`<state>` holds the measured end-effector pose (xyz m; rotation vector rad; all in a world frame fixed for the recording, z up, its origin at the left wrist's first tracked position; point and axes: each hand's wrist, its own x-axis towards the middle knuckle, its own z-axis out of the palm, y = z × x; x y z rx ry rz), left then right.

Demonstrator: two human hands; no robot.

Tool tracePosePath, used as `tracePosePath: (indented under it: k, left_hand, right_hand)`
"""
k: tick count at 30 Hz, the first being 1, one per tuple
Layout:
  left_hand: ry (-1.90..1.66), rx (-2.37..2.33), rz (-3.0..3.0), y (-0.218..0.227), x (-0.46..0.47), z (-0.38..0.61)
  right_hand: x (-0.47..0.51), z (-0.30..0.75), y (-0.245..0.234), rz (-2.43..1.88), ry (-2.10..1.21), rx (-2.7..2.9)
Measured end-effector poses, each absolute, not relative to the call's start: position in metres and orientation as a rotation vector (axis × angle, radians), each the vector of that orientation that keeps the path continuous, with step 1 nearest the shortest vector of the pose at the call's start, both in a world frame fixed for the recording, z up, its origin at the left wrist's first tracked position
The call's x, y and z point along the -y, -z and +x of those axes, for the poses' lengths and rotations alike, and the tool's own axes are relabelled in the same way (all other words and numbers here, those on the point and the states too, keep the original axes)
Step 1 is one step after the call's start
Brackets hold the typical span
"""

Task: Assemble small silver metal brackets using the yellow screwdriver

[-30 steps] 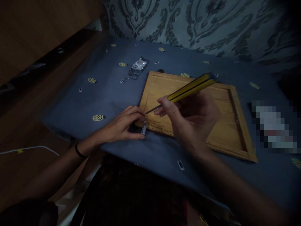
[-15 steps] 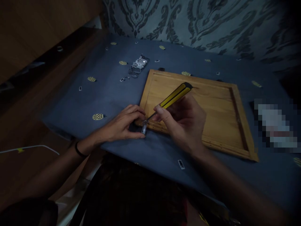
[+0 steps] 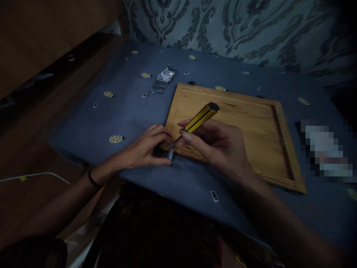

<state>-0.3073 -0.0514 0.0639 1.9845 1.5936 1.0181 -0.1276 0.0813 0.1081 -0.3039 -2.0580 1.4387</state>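
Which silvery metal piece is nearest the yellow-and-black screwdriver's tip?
The small silvery metal piece at the near-left corner of the rectangular wooden panel, by the left hand; the other pieces lie clustered near its far-left corner.

Blue pineapple-print cloth (image 3: 134, 115) bears 1 wooden panel (image 3: 256, 130) and metal hardware (image 3: 166, 76).

Small printed labels (image 3: 214, 196) on blue cloth (image 3: 139, 111) — lettering too small, dim and blurred to read
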Motion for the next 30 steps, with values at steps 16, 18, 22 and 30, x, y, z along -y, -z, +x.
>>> tracePosePath:
  k: [16, 18, 22, 30]
  left_hand:
    - [-1.023, -1.6, 1.999, -0.064, 0.052, -0.307]
    - [-1.051, -1.587, 2.006, -0.062, 0.052, -0.308]
    - [-1.069, -1.588, 2.015, -0.06, 0.051, -0.308]
    - [-1.036, -1.607, 2.017, -0.062, 0.052, -0.308]
  right_hand:
    - [-0.071, -0.131, -0.107, -0.435, -1.165, 1.744]
    - [-0.072, -0.13, -0.104, -0.422, -1.208, 1.796]
    - [-0.073, -0.132, -0.092, -0.349, -1.245, 1.865]
    - [-0.075, -0.134, -0.087, -0.325, -1.272, 1.871]
